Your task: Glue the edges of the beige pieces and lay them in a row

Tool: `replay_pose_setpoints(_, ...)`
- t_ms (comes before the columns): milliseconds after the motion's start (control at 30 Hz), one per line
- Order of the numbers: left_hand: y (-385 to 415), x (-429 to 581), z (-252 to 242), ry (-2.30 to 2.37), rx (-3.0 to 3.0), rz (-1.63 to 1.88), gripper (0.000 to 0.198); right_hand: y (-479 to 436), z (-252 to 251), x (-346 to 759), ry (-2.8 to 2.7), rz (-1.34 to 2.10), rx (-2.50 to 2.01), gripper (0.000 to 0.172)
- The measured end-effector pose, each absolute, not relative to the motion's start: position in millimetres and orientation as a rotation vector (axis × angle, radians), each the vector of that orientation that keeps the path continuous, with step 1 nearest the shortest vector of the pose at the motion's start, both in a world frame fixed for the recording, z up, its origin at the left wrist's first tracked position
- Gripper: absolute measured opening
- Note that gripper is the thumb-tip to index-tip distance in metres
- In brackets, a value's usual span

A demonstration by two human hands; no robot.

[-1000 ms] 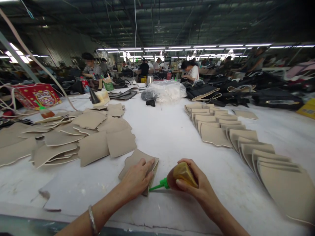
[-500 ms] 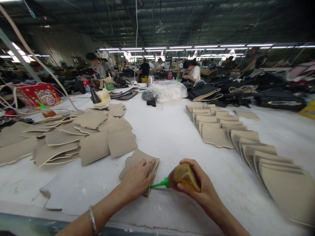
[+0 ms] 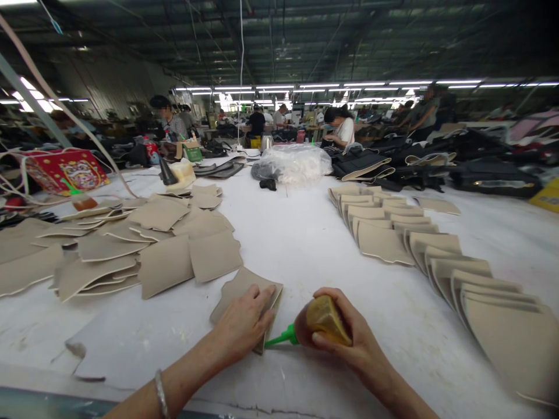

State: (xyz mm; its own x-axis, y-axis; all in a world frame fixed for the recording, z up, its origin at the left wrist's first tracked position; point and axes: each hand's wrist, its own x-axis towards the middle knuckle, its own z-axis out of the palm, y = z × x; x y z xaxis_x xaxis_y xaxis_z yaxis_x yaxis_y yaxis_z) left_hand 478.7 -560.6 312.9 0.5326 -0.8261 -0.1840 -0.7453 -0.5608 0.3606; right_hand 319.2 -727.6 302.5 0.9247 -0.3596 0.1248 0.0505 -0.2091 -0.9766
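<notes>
My left hand [image 3: 245,319] rests over a beige leather-like panel [image 3: 233,283] on the white table, its fingers bent over the right edge and holding it against the tabletop. The palm covers the panel's lower middle. In my right hand [image 3: 356,340] is a squeeze bottle [image 3: 322,322] of amber liquid, tipped sideways. Its thin green nozzle [image 3: 279,336] points left, with the tip at the panel's lower right edge. Whether liquid is flowing out cannot be seen. Loose beige panels [image 3: 166,262] are heaped to the left; overlapping panels [image 3: 474,285] run in a row on the right.
A clear plastic bag [image 3: 297,162] lies at the table's far side. Black fabric pieces [image 3: 362,163] are piled at the back right. Another green-tipped bottle [image 3: 82,199] stands beside a red box [image 3: 67,170] on the left. A co-worker [image 3: 343,128] sits beyond the table.
My right hand and the bottle have shifted slightly left and down, the nozzle tip moving lower along the panel's edge. My left hand stays on the panel.
</notes>
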Motion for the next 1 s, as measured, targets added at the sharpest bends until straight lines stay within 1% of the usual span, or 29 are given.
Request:
replay_pose_setpoints(67,-561.2,479.1,313.3,-1.325,2.538,-0.497,0.048,-732.1,303.2,321.9,0.257,-0.404,-1.768,0.05)
replay_pose_setpoints(233,-562.2,480.8,314.0,-1.327,2.507,-0.522,0.046,-746.0,305.1,329.1,0.347,-0.591,-1.86,0.047)
replay_pose_setpoints(300,-562.3,481.0,314.6,-1.322,2.506,-0.525,0.046,-745.9,304.9,328.6,0.335,-0.585,-1.852,0.048)
replay_pose_setpoints(433,-561.9,480.7,315.1,-1.335,2.508,-0.506,0.047,-742.0,303.5,325.6,0.265,-0.459,-1.801,0.049)
replay_pose_setpoints(667,-561.8,482.5,313.4,-1.351,2.482,-0.514,0.046,-750.9,304.6,330.6,0.316,-0.605,-1.863,0.047)
replay_pose_setpoints(833,-562.5,483.1,316.0,-1.331,2.495,-0.539,0.046,-749.0,304.2,328.9,0.261,-0.484,-1.836,0.049)
replay_pose_setpoints(1000,-564.4,481.7,320.3,-1.342,2.49,-0.548,0.046,-757.6,303.4,339.7,0.328,-0.658,-1.907,0.047)
